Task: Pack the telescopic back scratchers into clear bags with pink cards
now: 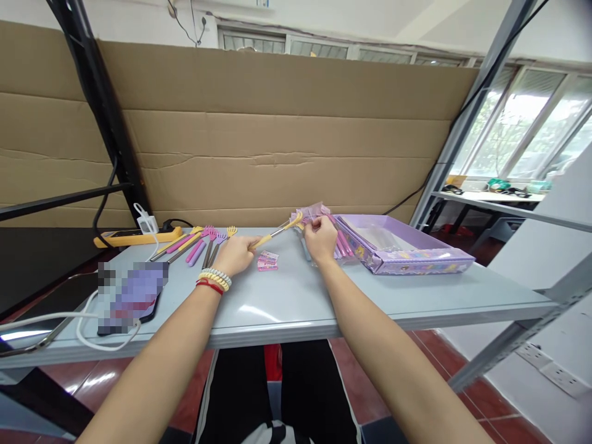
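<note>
No text is readable; any print on the small pink cards (267, 261) is too tiny.

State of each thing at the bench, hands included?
Left hand, closed on yellow stick
Yellow stick, held aslant, metal shaft showing
Right hand, curled, grip unclear
Purple box, open
Phone, lying flat, screen obscured
Power strip, white charger plugged in
Pink labels, lying flat

Bare left hand (235, 255) and right hand (321, 239), bare forearms (393, 348). Stacked at left-hand side: twisted grey band (224, 274), cream-yellow band (218, 277), thin red band (209, 284). Black trousers (243, 388), pale stripe (345, 388) down outer seams. Black-and-white cloth (277, 433) at lap, cut off by frame.
</note>
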### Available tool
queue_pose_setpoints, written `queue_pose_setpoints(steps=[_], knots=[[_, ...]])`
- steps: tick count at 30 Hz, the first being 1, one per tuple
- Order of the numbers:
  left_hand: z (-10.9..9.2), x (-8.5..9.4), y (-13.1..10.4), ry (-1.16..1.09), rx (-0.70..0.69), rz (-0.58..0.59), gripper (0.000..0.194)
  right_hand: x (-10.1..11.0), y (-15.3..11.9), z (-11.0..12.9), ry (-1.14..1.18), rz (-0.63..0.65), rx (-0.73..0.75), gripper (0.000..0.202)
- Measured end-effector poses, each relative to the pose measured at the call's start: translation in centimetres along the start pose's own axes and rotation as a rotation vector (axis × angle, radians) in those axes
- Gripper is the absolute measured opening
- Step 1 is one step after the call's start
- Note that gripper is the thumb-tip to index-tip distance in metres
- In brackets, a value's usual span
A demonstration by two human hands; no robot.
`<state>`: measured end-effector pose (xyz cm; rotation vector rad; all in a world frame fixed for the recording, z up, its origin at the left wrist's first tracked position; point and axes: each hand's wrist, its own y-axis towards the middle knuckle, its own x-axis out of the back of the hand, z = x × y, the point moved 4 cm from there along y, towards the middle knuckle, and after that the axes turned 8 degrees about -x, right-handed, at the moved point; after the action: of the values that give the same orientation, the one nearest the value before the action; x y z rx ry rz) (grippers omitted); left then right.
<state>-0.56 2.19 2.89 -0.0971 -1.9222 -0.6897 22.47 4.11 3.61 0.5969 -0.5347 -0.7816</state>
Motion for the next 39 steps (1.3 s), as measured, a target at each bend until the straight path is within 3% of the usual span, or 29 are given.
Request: queue_pose_setpoints(steps=[11, 16, 21, 28, 35, 39], knots=[[-0.3, 0.0, 0.0, 0.005, -0.022, 0.065, 0.051, 0.9, 0.9, -0.4, 0.116, -0.142, 0.008, 0.014], [0.2, 0.1, 0.1, -0.025, -0.029, 0.060, 0.049, 1.1, 1.7, -1.0, 0.281, -0.020, -0.051, 0.016], [0.9, 0.6, 0.3, -0.125, 0.054, 0.007, 0.047, 1.7, 2.2, -1.6, 0.294, -0.045, -0.161, 0.015], [1.4, 0.8, 0.3, -0.308, 0.102, -0.005, 0.049, 0.8, 2.8, -2.5, 0.546, 0.126, -0.231, 0.027], [1.6, 0.5, 0.4, -0.322, 0.095, 0.015, 0.049, 0.8, 3.1, -3.0, 0.604, 0.164, -0.353, 0.029], [2.0, 0.4, 0.4, -0.311, 0.106, 0.016, 0.049, 1.0, 3.2, -2.7, 0.565, 0.169, -0.296, 0.030]])
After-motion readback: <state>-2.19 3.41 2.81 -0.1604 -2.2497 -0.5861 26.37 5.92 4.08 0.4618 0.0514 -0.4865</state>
